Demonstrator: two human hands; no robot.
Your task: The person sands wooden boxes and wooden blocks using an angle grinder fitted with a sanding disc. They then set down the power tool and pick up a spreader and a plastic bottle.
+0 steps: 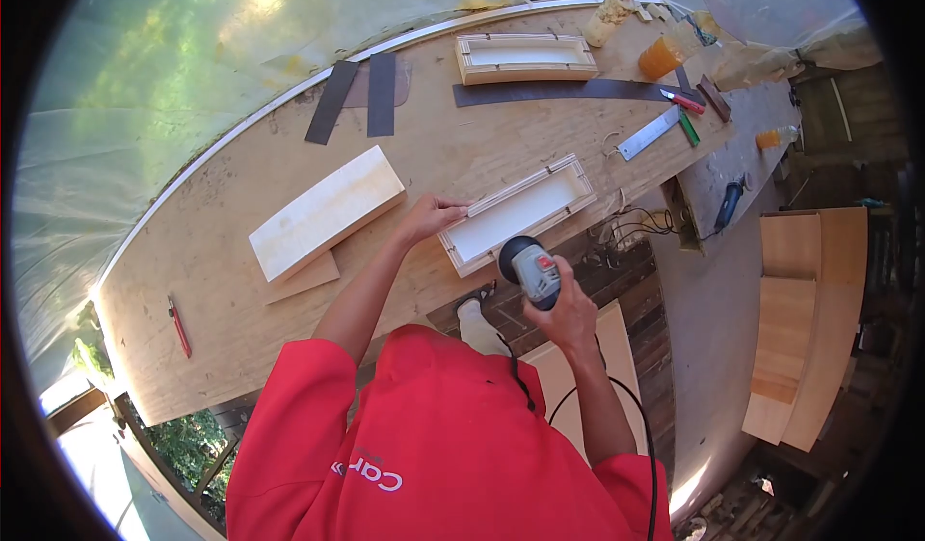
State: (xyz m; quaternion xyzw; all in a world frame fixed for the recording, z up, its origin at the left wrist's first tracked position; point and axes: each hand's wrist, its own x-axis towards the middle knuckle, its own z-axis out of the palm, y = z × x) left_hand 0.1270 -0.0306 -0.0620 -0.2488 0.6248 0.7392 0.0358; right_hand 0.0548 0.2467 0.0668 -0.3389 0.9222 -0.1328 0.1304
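My right hand (567, 312) is wrapped round a grey and black electric sander (532, 269), its round dark head at the near right edge of a shallow wooden box (520, 211). Whether the disc touches the wood I cannot tell. With my left hand (438, 216) I grip the left end of that box, fingertips on its rim. The box lies open side up, with a white inside and pale wooden walls. From the sander a black cable (644, 416) runs down past my right arm.
A second open box (526, 57) and a closed-looking pale box (328, 211) rest on the workbench (222, 329). Also there are dark strips (382, 94), a red-handled knife (686, 103), a try square (651, 134), a red tool (179, 327) and bottles (665, 57). Wooden panels (805, 319) stand right.
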